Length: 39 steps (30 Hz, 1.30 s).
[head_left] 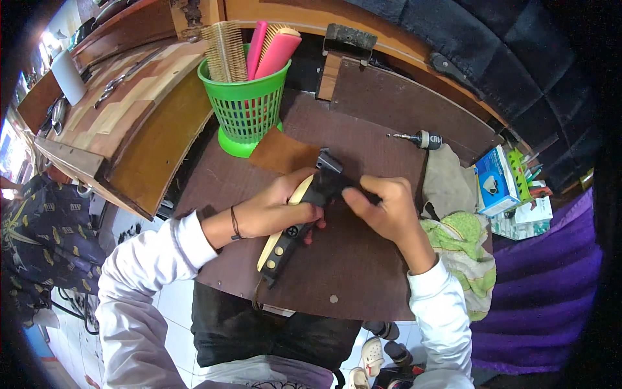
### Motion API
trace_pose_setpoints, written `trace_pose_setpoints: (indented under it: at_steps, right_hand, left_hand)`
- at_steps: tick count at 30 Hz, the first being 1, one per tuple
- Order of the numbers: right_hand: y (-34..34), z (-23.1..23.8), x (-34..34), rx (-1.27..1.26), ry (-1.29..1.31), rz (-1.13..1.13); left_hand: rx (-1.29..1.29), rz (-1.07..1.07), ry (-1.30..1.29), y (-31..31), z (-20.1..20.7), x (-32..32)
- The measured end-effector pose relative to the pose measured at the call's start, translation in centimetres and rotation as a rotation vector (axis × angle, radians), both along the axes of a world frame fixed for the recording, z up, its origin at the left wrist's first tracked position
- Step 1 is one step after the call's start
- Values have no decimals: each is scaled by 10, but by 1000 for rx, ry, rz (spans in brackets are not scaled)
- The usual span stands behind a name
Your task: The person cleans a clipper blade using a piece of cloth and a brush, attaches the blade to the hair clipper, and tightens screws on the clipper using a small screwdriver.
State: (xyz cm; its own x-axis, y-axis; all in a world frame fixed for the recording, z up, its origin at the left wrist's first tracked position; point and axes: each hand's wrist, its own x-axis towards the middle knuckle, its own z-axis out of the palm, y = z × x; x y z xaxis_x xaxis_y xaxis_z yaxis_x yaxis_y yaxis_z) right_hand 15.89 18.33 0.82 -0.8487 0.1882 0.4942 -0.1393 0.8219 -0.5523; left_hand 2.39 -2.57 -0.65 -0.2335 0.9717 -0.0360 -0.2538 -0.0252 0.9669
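Centre frame: left hand [275, 211] closed around black-and-cream hair clipper [291, 223] on brown bench [363, 259]; right hand [382, 207] pinches its black head; green comb basket [246, 107] upper left

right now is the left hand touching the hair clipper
Touching. The head view shows the left hand wrapped around the black and cream hair clipper, fingers curled over its body with no gap.

Even, fairly bright daylight fills the middle of the view, strongest at the upper left rim, where it blows out to white glare. The dark brown wooden tabletop [363, 129] shows only soft, faint shadows. Fisheye distortion bends straight edges outward, the corners fall to black, and the rim is slightly blurred.
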Motion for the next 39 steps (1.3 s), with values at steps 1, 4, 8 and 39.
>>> trace_pose_setpoints:
  at_steps: [1,4,8,39]
  right_hand:
    - [-1,0,0,12,-45,-16]
    - [8,-3,1,152,20,-175]
    - [12,6,7,112,69,-76]
    - [27,15,12,-136,-398,96]
  left_hand:
    - [-17,-18,17,0,-2,-2]
    - [-50,-53,51,2,-4,-5]
    - [-26,-57,25,2,-1,-4]
    - [-37,-185,359,3,1,-7]
